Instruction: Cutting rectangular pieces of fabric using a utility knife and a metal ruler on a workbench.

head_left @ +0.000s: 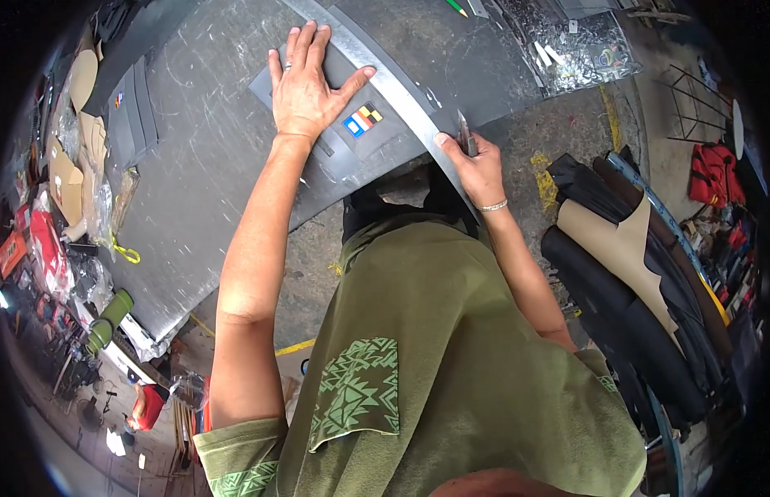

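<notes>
My left hand (306, 99) lies flat, fingers spread, on a dark grey sheet (339, 157), its thumb reaching the edge of a long metal ruler (410, 108). A small patch (363, 122) of blue, white, orange and yellow blocks shows on the sheet beside that hand. The ruler runs across the sheet and past the table's near edge toward my body. In my right hand (482, 172) is a cutter knife (465, 137), blade pointing away from me. That hand's thumb rests at the ruler near the table edge; its other fingers are partly hidden.
The scratched grey table (194, 207) carries stacked grey pieces (132, 116) at left, a green pencil (457, 7) and a clear plastic bag (588, 58) at far right. Material rolls (596, 277) lean right of me. Cardboard pieces (66, 178) crowd the left. A person in red (150, 406) is farther off.
</notes>
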